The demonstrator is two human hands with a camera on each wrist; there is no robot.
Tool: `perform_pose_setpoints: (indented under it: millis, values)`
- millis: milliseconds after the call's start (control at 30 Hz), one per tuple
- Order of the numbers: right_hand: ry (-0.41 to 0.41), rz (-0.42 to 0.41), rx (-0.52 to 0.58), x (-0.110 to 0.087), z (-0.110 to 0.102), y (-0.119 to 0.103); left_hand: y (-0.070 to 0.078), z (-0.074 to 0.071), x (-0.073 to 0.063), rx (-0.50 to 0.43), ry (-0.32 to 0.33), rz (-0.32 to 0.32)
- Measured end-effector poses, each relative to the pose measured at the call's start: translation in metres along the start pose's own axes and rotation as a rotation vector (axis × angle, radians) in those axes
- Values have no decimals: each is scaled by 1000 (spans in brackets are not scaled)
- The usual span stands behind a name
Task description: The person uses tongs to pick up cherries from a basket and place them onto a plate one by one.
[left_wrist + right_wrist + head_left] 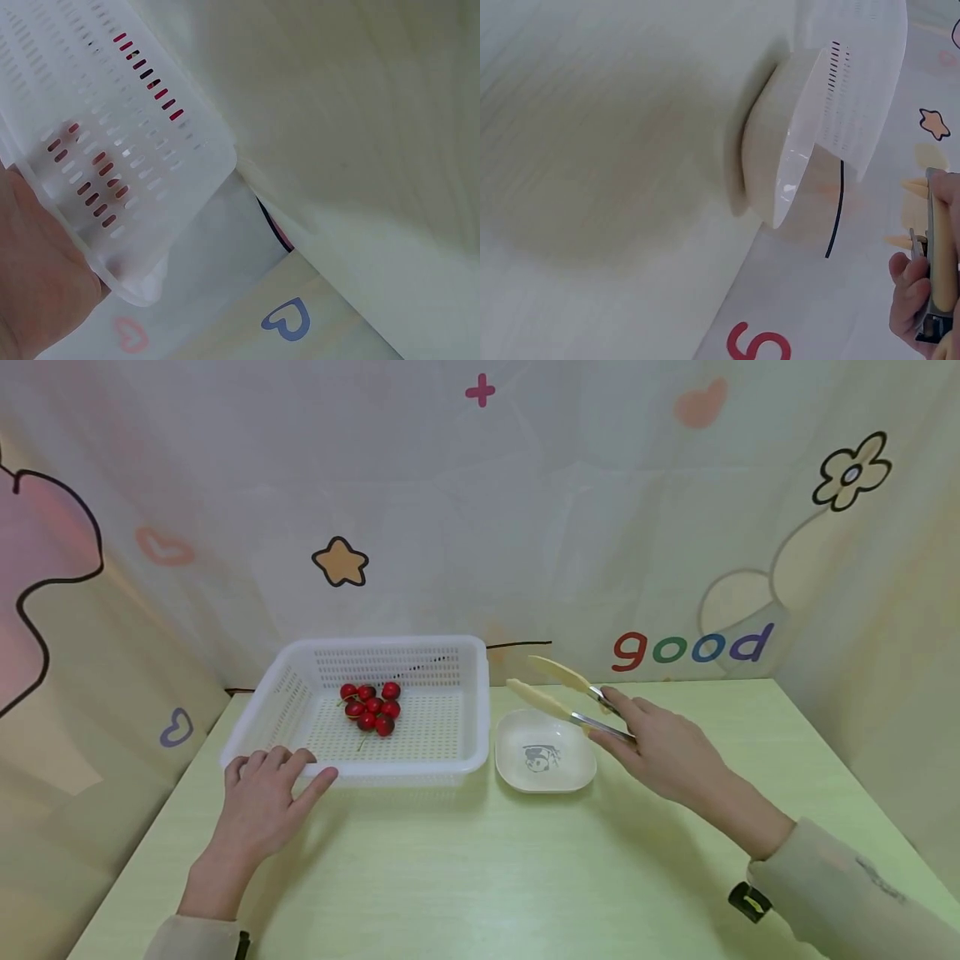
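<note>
A white plastic basket [420, 768] with slotted walls stands at the left, a cluster of several red cherries [373, 704] on its floor. My left hand [258, 802] grips its near left rim, fingers hooked over the edge; in the left wrist view, the fingers show through the slots. My right hand [667, 747] holds tongs [542, 698] with cream tips and metal arms. Their tips are spread apart with nothing between them, above a small white dish [517, 768] bearing a panda print. In the right wrist view, the tongs [943, 270] appear at the right edge.
The dish stands just right of the basket on a pale green table [465, 868]. Behind rises a printed cloth backdrop [465, 527] with a star, hearts and the word "good"; cloth also flanks both sides.
</note>
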State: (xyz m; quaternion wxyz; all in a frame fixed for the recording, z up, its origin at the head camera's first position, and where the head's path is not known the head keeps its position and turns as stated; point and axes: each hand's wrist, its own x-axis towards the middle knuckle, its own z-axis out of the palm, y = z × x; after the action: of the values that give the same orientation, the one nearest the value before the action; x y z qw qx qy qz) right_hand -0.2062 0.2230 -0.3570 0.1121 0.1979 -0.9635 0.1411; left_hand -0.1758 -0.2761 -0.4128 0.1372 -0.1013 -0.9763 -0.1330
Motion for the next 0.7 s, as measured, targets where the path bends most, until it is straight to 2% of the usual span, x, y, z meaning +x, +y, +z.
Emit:
perform_pose_setpoints:
  millis: [367,700]
  values:
    - [-26,-50,8,28,-2,-26,1,-3,1,-12,-17,-9]
    - [-45,-147,-33,58,7,-54,2,-4,1,-11,-34,-17]
